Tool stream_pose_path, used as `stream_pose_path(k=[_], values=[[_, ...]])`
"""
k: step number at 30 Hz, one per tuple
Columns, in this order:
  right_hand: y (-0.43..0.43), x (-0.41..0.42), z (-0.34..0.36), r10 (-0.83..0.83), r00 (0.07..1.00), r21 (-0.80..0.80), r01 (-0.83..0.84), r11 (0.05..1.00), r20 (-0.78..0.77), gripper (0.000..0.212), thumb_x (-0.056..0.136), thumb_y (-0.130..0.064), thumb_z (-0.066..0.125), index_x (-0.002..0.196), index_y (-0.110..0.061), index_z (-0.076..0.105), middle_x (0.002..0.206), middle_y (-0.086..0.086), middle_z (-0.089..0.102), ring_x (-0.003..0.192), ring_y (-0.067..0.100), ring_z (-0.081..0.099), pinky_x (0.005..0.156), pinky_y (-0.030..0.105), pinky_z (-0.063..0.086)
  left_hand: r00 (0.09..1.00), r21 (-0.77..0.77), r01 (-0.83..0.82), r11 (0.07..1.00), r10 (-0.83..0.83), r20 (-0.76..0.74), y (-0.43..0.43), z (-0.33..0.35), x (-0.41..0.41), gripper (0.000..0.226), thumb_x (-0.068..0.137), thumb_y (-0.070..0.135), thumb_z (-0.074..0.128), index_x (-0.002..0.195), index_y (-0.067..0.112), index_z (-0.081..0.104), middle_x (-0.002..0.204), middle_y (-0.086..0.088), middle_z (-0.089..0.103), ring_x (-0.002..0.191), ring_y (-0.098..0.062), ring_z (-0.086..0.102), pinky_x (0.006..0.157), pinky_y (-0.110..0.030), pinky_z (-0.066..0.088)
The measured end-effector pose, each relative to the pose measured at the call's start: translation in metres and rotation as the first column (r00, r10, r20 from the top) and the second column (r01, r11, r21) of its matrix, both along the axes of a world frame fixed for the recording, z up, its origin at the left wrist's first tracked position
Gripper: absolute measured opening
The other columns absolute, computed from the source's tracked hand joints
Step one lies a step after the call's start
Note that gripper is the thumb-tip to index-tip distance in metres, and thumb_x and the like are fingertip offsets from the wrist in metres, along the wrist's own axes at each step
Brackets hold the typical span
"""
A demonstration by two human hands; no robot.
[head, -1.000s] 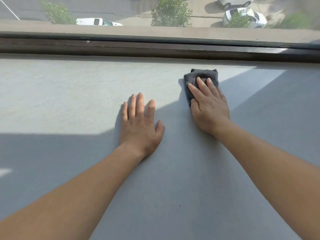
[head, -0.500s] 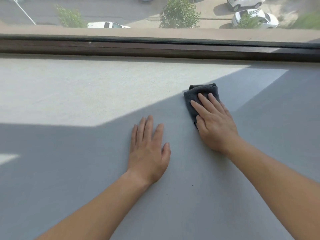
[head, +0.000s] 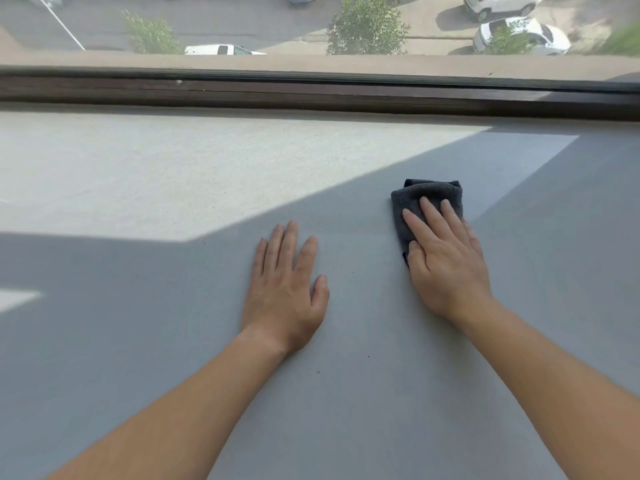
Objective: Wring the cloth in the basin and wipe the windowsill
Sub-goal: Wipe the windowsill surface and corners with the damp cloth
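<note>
Dark grey and soft-looking, the cloth is folded into a small thick pad with rounded corners. It lies flat on the windowsill, in the shaded part, on the right side and a little way in front of the window frame. Its fuzzy top shows a fold line along the far edge.

The person's right hand lies on top of the cloth. The fingers are straight and spread a little, pressing down on it, not curled round it. The far half of the cloth sticks out past the fingertips, and the near half is hidden under the palm.

The left hand rests flat on the bare sill, just beside the right hand but not touching the cloth. Its fingers are straight and close together, with the thumb out to the side. It holds nothing.

The sill is pale grey and smooth. A bright patch of sun lies on the far left part, and the rest is in shadow. A few tiny dark specks sit on the sill near the left wrist.

Through the glass, white cars and green bushes show far below.
</note>
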State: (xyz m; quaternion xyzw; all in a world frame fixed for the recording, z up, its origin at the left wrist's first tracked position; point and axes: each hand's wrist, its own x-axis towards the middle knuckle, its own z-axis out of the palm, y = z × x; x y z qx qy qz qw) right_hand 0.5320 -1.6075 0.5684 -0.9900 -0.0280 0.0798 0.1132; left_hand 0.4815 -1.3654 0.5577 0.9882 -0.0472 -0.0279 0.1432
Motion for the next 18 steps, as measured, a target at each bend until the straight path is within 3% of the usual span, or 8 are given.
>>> stream_pose_path(k=[3, 8, 14, 16, 18], values=[[0.027, -0.015, 0.000, -0.086, 0.995, 0.001, 0.086, 0.996, 0.040, 0.056, 0.100, -0.034, 0.027, 0.156, -0.033, 0.025, 0.167, -0.006, 0.009, 0.154, 0.018, -0.003, 0.123, 0.038, -0.006, 1.000, -0.002, -0.009, 1.000, 0.009, 0.010, 0.002, -0.002, 0.001, 0.067, 0.092, 0.045, 0.025, 0.154, 0.018, 0.027, 0.167, -0.011, 0.008, 0.153, -0.021, -0.004, 0.122, -0.039, -0.010], [0.036, -0.059, -0.001, 0.257, 0.966, 0.019, -0.258, 0.966, 0.040, 0.057, 0.096, -0.036, 0.028, 0.152, -0.031, 0.037, 0.164, -0.005, 0.022, 0.154, 0.019, 0.010, 0.124, 0.042, 0.007, 1.000, -0.003, -0.004, 1.000, 0.004, 0.008, 0.003, -0.004, -0.001, 0.068, 0.092, 0.047, 0.023, 0.155, 0.020, 0.025, 0.167, -0.009, 0.006, 0.153, -0.019, -0.005, 0.123, -0.038, -0.010], [0.009, -0.050, -0.002, -0.077, 0.996, 0.005, 0.077, 0.997, 0.045, 0.061, 0.095, -0.036, 0.024, 0.155, -0.031, 0.030, 0.167, -0.006, 0.013, 0.154, 0.019, 0.001, 0.124, 0.038, -0.003, 1.000, 0.012, -0.012, 1.000, 0.012, 0.006, 0.002, -0.007, -0.002, 0.070, 0.090, 0.048, 0.021, 0.155, 0.021, 0.024, 0.167, -0.009, 0.004, 0.153, -0.019, -0.006, 0.121, -0.035, -0.013], [0.034, -0.072, -0.002, 0.002, 0.998, 0.015, -0.003, 1.000, 0.064, 0.059, 0.095, -0.035, 0.029, 0.154, -0.029, 0.034, 0.166, -0.003, 0.018, 0.154, 0.022, 0.006, 0.124, 0.042, 0.001, 1.000, 0.010, -0.013, 1.000, 0.013, 0.003, 0.001, -0.008, -0.003, 0.070, 0.091, 0.048, 0.021, 0.155, 0.021, 0.024, 0.167, -0.008, 0.003, 0.153, -0.019, -0.006, 0.121, -0.035, -0.013], [0.049, -0.101, -0.005, 0.182, 0.980, 0.027, -0.185, 0.982, 0.083, 0.057, 0.094, -0.032, 0.035, 0.151, -0.028, 0.040, 0.163, -0.001, 0.026, 0.153, 0.024, 0.014, 0.123, 0.046, 0.009, 1.000, 0.001, -0.013, 1.000, 0.013, 0.002, 0.001, -0.009, -0.003, 0.069, 0.092, 0.048, 0.022, 0.155, 0.021, 0.023, 0.167, -0.008, 0.003, 0.153, -0.018, -0.006, 0.121, -0.035, -0.013]])
